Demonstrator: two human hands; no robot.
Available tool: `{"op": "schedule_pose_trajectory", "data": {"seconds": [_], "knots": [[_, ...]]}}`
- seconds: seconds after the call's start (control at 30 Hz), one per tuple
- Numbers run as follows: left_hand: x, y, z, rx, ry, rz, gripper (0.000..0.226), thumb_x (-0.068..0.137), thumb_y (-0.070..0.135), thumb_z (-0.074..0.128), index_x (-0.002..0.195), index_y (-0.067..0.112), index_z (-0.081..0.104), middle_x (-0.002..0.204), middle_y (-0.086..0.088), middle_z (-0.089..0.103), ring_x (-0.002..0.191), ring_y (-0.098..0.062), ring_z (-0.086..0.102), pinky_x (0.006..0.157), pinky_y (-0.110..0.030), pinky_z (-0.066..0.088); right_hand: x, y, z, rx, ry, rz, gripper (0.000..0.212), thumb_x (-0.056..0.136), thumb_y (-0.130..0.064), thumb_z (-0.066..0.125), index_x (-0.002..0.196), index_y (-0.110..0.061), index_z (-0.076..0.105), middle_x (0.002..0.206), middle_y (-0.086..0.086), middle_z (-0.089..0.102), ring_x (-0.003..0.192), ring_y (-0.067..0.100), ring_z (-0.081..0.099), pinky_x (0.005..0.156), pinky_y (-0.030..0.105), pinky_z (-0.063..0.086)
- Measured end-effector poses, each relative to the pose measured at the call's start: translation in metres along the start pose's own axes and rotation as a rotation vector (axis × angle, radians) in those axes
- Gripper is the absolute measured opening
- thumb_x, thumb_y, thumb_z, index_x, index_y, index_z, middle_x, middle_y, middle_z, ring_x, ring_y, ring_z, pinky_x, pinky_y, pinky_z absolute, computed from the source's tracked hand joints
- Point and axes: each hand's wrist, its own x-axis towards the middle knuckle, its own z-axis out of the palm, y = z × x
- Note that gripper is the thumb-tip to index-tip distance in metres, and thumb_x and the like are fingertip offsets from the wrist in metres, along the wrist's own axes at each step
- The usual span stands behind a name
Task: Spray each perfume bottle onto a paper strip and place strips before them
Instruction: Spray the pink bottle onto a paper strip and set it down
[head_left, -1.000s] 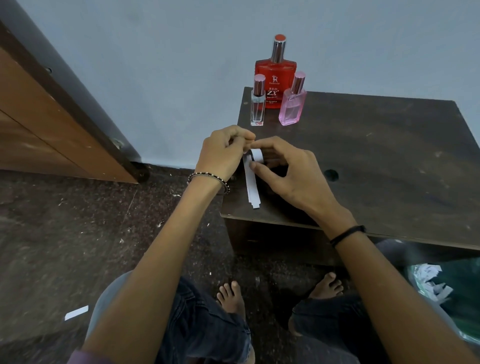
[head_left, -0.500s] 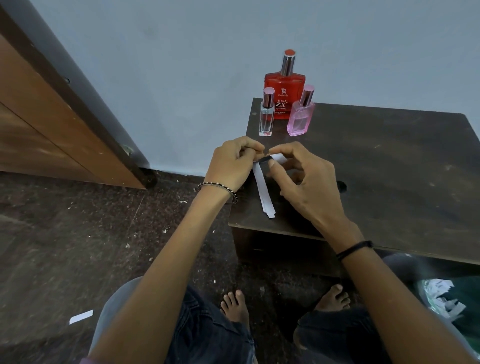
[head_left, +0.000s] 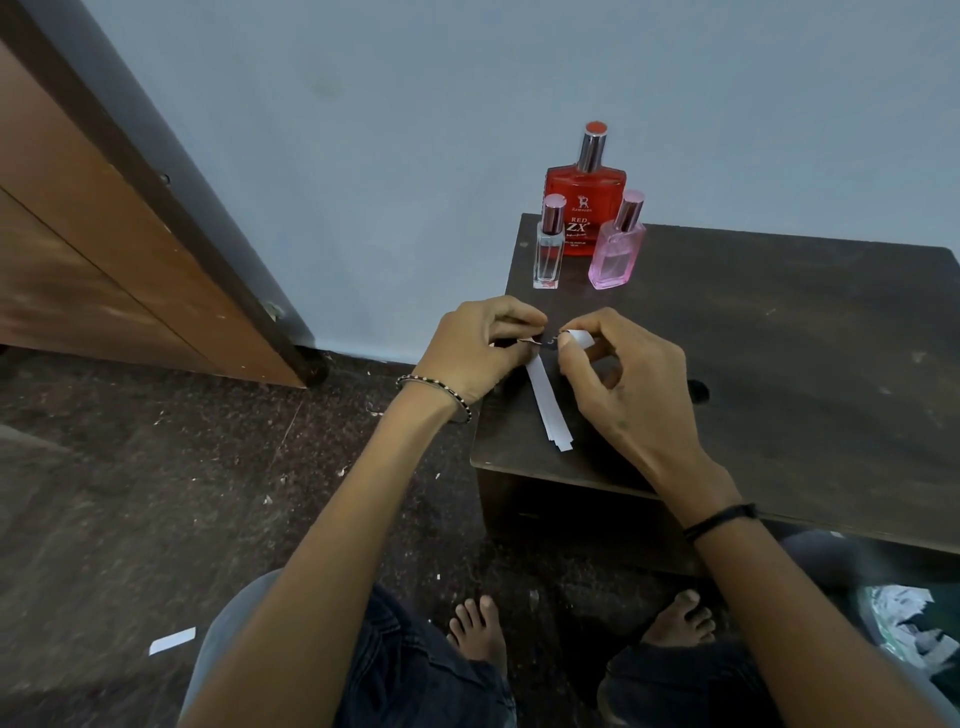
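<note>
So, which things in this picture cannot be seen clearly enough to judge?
- Paper strips, head view: top ends hidden by both hands; count unclear.
- Red bottle, head view: small label lines too small; base hidden by front bottles.
- Crumpled papers, head view: cut off by the right edge.

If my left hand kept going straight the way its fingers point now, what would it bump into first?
Probably the right hand: the left hand points rightward across the paper strips, fingertips nearly meeting it already.
</note>
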Motion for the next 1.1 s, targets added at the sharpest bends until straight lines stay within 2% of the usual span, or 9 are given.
{"op": "schedule_pose_trajectory", "data": {"seconds": [0.3,0.37,0.47,0.67,0.77,0.87,0.97,1.03,1.1], "knots": [[-0.001,0.003,0.002,0.053,0.043,0.02,0.026,0.085,0.0,0.071,0.109,0.011,0.072,0.107,-0.003,0.076,0.103,-0.009,0.071,0.095,-0.019,0.052,-0.001,0.001,-0.001,-0.116,-0.027,-0.009,0.029,0.095,-0.036,0.049,0.09,-0.016,0.069,0.085,-0.005,0.069,0.07,0.01,0.061,0.06,0.036,0.053],[-0.001,0.003,0.002,0.047,0.05,0.022,0.026,0.087,-0.002,0.069,0.109,0.01,0.072,0.107,-0.004,0.076,0.103,-0.009,0.071,0.094,-0.019,0.053,-0.001,-0.001,-0.001,-0.132,-0.018,-0.018,0.027,0.094,-0.037,0.051,0.095,-0.018,0.07,0.087,-0.007,0.069,0.069,0.008,0.061,0.06,0.035,0.053],[0.0,0.002,0.003,0.045,0.064,0.022,0.026,0.087,-0.003,0.068,0.109,0.01,0.073,0.106,-0.003,0.077,0.102,-0.007,0.071,0.086,-0.008,0.05,0.0,-0.002,-0.002,-0.117,-0.045,-0.02,0.029,0.091,-0.04,0.058,0.115,-0.024,0.064,0.094,-0.017,0.067,0.069,-0.002,0.059,0.063,0.023,0.054],[0.0,0.001,0.004,0.03,0.093,0.024,0.025,0.086,-0.004,0.069,0.104,0.014,0.073,0.1,-0.003,0.078,0.091,-0.005,0.072,0.073,-0.001,0.049,0.002,0.004,0.006,-0.092,-0.239,0.029,0.051,0.087,-0.044,0.073,0.132,-0.029,0.057,0.117,-0.017,0.063,0.099,-0.002,0.054,0.084,0.024,0.051],[0.0,0.002,0.003,0.019,0.105,0.032,0.029,0.083,-0.01,0.067,0.104,0.01,0.072,0.099,-0.006,0.078,0.094,-0.01,0.073,0.077,-0.01,0.055,0.006,0.003,0.01,-0.061,-0.25,-0.002,0.037,0.09,-0.034,0.074,0.125,-0.026,0.066,0.119,-0.014,0.066,0.106,0.008,0.057,0.083,0.033,0.053],[0.001,0.003,0.003,0.06,0.149,0.047,0.03,0.081,-0.01,0.07,0.106,0.006,0.072,0.106,-0.008,0.075,0.097,-0.013,0.071,0.088,-0.018,0.055,0.009,0.003,0.012,-0.056,-0.226,-0.053,0.023,0.09,-0.008,0.073,0.111,-0.016,0.075,0.112,-0.004,0.073,0.101,0.017,0.063,0.082,0.034,0.053],[0.002,0.0,0.002,0.176,0.221,0.038,0.026,0.078,0.007,0.081,0.102,0.015,0.074,0.1,0.002,0.071,0.081,-0.004,0.062,0.074,-0.008,0.048,0.011,0.003,0.01,-0.062,-0.206,-0.041,0.018,0.092,-0.002,0.07,0.106,-0.011,0.076,0.1,0.002,0.075,0.09,0.019,0.066,0.08,0.028,0.052],[0.003,-0.004,0.001,0.191,0.251,-0.028,0.023,0.077,0.021,0.084,0.098,0.022,0.075,0.088,0.009,0.07,0.066,0.001,0.053,0.061,-0.008,0.04,0.012,0.004,0.009,-0.078,-0.232,-0.026,0.018,0.093,-0.003,0.069,0.108,-0.012,0.075,0.098,0.005,0.073,0.087,0.02,0.067,0.078,0.033,0.055],[0.004,-0.007,0.0,0.126,0.258,-0.089,0.02,0.077,0.027,0.084,0.095,0.022,0.077,0.081,0.01,0.071,0.057,0.001,0.051,0.06,-0.012,0.041,0.012,0.006,0.007,-0.098,-0.274,-0.033,0.018,0.095,-0.006,0.067,0.11,-0.014,0.073,0.101,0.006,0.073,0.091,0.02,0.068,0.08,0.039,0.056]]}}
